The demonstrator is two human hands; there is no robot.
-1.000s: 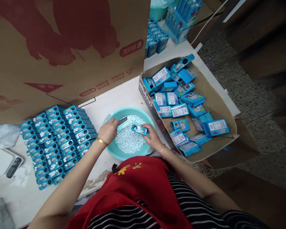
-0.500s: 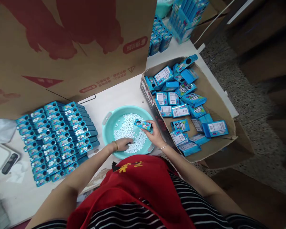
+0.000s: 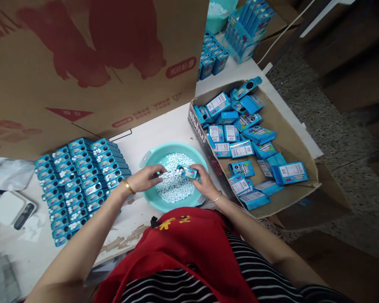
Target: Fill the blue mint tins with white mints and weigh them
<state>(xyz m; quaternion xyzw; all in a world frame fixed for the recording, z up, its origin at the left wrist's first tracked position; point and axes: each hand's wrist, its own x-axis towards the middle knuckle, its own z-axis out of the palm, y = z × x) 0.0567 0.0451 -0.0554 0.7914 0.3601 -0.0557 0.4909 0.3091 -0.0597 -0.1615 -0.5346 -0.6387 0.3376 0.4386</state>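
Observation:
My right hand (image 3: 203, 180) grips a small blue box (image 3: 187, 171) over a teal basin (image 3: 151, 158) full of small white tablets (image 3: 177, 187). My left hand (image 3: 146, 177) is cupped, fingers together, with white tablets at its fingertips right against the open end of that box. Both hands hover above the basin, just in front of my red apron.
Rows of blue boxes (image 3: 82, 185) lie on the white table to the left. A cardboard tray (image 3: 290, 143) of loose blue boxes stands on the right. A tall cardboard sheet (image 3: 91, 67) stands behind. A small scale (image 3: 11, 209) sits at far left; more boxes and another basin at the back.
My left hand rose from the tablets near the basin's front edge and came up to the box's open end with tablets in it. The right hand shifted slightly left with the box.

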